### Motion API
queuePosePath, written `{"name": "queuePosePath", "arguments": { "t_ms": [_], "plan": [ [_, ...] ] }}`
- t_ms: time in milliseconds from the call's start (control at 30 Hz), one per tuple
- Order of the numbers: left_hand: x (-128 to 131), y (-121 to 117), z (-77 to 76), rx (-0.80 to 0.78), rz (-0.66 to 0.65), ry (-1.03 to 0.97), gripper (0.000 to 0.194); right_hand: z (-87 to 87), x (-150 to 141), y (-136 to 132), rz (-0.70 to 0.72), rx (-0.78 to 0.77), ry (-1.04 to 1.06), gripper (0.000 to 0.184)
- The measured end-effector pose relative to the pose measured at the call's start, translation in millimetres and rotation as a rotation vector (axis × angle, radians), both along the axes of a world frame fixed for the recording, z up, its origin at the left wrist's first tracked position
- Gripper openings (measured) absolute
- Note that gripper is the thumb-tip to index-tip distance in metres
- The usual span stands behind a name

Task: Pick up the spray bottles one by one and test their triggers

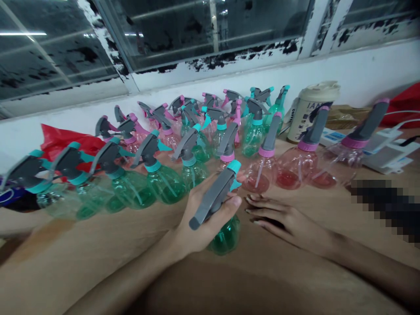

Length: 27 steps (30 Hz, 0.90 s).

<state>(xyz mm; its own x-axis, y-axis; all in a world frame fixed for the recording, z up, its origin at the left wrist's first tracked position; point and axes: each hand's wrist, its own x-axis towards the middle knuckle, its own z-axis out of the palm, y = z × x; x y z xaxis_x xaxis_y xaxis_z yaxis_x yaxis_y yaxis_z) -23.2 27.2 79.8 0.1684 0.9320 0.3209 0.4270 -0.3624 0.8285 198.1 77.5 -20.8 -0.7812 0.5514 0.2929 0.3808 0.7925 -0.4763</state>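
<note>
My left hand (205, 218) is wrapped around the neck of a green spray bottle (226, 236) with a grey and teal trigger head. Its clear green body shows below my fingers. My right hand (288, 221) lies palm down on the table, fingers stretched out, just right of that bottle and holding nothing. Beyond my hands stand rows of spray bottles: green ones (166, 183) with teal collars on the left, pink ones (290, 168) with pink collars on the right. Several hold a little liquid at the bottom.
A white printed cup (310, 111) stands at the back right, beside a white power strip (387, 153). Red plastic (68, 142) lies behind the left bottles, and more red material (405, 105) is at the far right. A white wall with windows (213, 30) borders the table (98, 271).
</note>
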Motion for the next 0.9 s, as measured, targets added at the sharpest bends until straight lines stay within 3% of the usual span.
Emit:
{"name": "queuePosePath", "arguments": {
  "t_ms": [133, 333, 700, 900],
  "plan": [
    [-0.5, -0.6, 1.7, 0.036, -0.021, 0.001, 0.02, 2.3, 0.1, -0.7, -0.008, -0.002, 0.008, 0.028],
    [-3.0, -0.8, 1.4, 0.066, 0.021, 0.093, 0.011, 1.3, 0.6, -0.5, -0.015, -0.007, 0.012, 0.029],
    [-0.8, -0.3, 8.6, 0.097, -0.062, 0.081, 0.007, 2.2, 0.2, -1.3, -0.027, -0.004, -0.016, 0.029],
    [0.3, 2.0, 3.8, 0.119, 0.015, 0.135, 0.009, 1.3, 0.6, -1.1, -0.008, 0.009, -0.003, 0.029]
  ]
}}
